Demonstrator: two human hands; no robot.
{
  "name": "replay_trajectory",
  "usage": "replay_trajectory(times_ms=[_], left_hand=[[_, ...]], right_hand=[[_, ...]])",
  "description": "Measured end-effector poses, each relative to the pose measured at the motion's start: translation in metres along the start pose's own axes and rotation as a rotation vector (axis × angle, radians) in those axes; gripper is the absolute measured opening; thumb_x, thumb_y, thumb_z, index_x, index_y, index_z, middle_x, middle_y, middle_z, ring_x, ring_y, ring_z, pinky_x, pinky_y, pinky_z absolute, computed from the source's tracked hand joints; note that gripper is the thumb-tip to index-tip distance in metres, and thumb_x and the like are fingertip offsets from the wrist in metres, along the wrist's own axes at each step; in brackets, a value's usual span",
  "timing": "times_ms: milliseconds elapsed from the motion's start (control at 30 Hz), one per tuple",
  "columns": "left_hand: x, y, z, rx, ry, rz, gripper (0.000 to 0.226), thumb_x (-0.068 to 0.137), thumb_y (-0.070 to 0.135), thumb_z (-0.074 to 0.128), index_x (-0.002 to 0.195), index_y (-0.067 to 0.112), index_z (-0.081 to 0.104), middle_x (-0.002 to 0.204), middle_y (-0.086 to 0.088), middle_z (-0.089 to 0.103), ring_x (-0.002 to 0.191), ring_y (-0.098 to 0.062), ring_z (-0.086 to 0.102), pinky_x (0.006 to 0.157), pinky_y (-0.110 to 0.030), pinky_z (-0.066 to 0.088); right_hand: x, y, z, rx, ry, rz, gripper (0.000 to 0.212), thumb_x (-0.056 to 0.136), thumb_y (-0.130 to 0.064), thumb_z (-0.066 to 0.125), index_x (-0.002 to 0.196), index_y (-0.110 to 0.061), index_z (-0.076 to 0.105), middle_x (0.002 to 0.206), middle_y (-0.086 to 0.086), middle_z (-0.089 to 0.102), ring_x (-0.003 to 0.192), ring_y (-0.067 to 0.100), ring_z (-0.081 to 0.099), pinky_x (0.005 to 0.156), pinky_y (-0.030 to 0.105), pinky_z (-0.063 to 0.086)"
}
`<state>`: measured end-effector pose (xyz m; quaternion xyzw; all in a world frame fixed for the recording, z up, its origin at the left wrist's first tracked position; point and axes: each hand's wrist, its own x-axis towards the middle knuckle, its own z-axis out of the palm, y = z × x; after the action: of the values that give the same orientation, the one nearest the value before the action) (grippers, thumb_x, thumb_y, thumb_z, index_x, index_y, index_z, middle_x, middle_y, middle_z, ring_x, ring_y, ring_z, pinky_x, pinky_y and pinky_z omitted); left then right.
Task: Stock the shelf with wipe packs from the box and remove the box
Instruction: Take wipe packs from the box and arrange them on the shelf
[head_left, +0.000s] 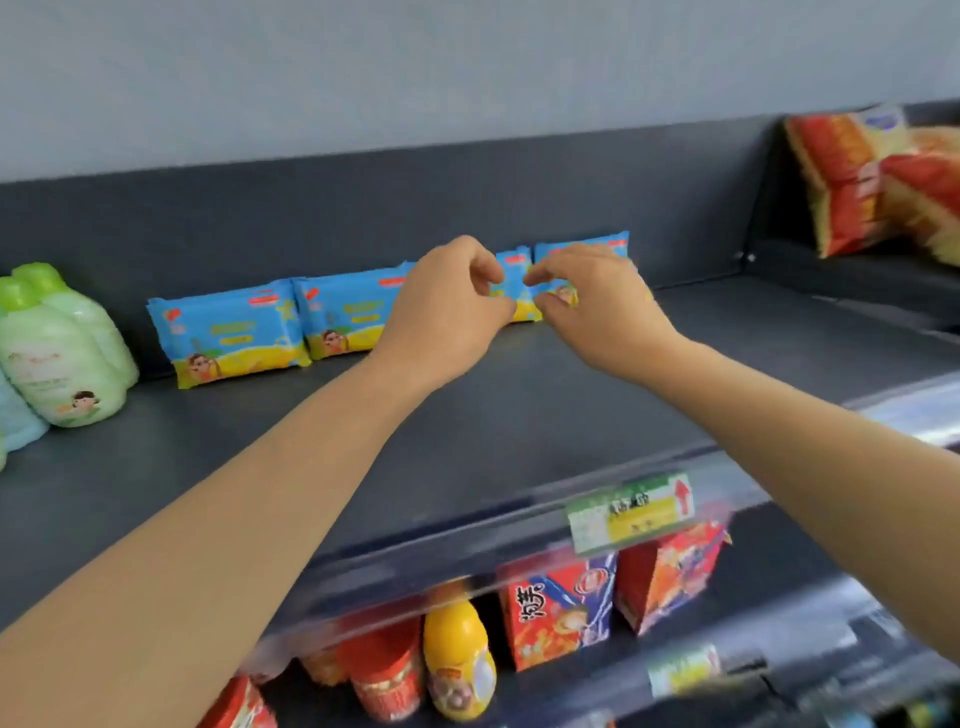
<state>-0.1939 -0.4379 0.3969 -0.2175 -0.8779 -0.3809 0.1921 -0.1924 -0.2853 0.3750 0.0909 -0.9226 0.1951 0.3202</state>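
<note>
Several blue-and-yellow wipe packs stand in a row against the back wall of the dark shelf (519, 415). The first pack (228, 332) and second pack (348, 317) stand free on the left. My left hand (447, 306) has its curled fingers pinching the left side of the third pack (511, 275). My right hand (587, 301) pinches the lower left of the fourth pack (582, 248), covering most of it. The box is out of view.
Green bottles (62, 348) stand at the shelf's left end. Red-and-yellow bags (883, 176) lie on the neighbouring shelf to the right. A price tag (631, 512) hangs on the front rail. Below are a yellow bottle (457, 660) and red cartons (558, 608).
</note>
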Motion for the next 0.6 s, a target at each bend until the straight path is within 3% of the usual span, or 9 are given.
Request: replay_trajectory(times_ms=[67, 300, 400, 500, 600], left_hand=[[-0.007, 0.04, 0.038, -0.072, -0.108, 0.096, 0.015, 0.079, 0.017, 0.069, 0.091, 0.017, 0.06, 0.082, 0.006, 0.057, 0.068, -0.008, 0.051, 0.062, -0.016, 0.039], [-0.058, 0.174, 0.192, -0.247, -0.546, 0.302, 0.012, 0.078, 0.013, 0.068, 0.09, 0.01, 0.066, 0.077, 0.003, 0.058, 0.079, -0.017, 0.057, 0.075, -0.029, 0.046], [-0.092, 0.212, 0.259, -0.221, -0.796, 0.335, 0.008, 0.08, 0.015, 0.068, 0.086, 0.013, 0.064, 0.084, 0.001, 0.059, 0.089, -0.021, 0.061, 0.078, -0.032, 0.048], [-0.122, 0.234, 0.321, -0.186, -0.984, 0.325, 0.005, 0.079, 0.013, 0.068, 0.081, 0.014, 0.064, 0.081, 0.0, 0.06, 0.085, -0.02, 0.061, 0.069, -0.025, 0.042], [-0.15, 0.241, 0.383, -0.137, -1.18, 0.236, 0.006, 0.08, 0.005, 0.065, 0.084, 0.006, 0.068, 0.08, -0.006, 0.06, 0.077, -0.019, 0.057, 0.067, -0.027, 0.042]], right_hand=[[-0.033, 0.035, -0.033, -0.046, 0.045, 0.083, 0.026, 0.084, -0.016, 0.054, 0.106, -0.014, 0.068, 0.105, 0.009, 0.066, 0.106, 0.03, 0.054, 0.093, 0.041, 0.041], [-0.185, 0.158, -0.144, -0.188, 0.164, 0.584, 0.024, 0.083, -0.008, 0.056, 0.101, -0.013, 0.071, 0.094, 0.009, 0.069, 0.083, 0.019, 0.055, 0.078, 0.028, 0.041], [-0.259, 0.205, -0.165, -0.239, 0.088, 0.787, 0.025, 0.084, -0.01, 0.056, 0.102, -0.014, 0.071, 0.099, 0.008, 0.07, 0.092, 0.024, 0.062, 0.081, 0.03, 0.044], [-0.326, 0.242, -0.173, -0.251, -0.006, 0.938, 0.023, 0.085, -0.009, 0.054, 0.1, -0.009, 0.071, 0.1, 0.012, 0.071, 0.095, 0.031, 0.064, 0.085, 0.039, 0.05], [-0.385, 0.273, -0.171, -0.225, -0.148, 1.122, 0.025, 0.088, -0.009, 0.051, 0.106, -0.011, 0.069, 0.104, 0.01, 0.071, 0.099, 0.028, 0.063, 0.086, 0.032, 0.047]])
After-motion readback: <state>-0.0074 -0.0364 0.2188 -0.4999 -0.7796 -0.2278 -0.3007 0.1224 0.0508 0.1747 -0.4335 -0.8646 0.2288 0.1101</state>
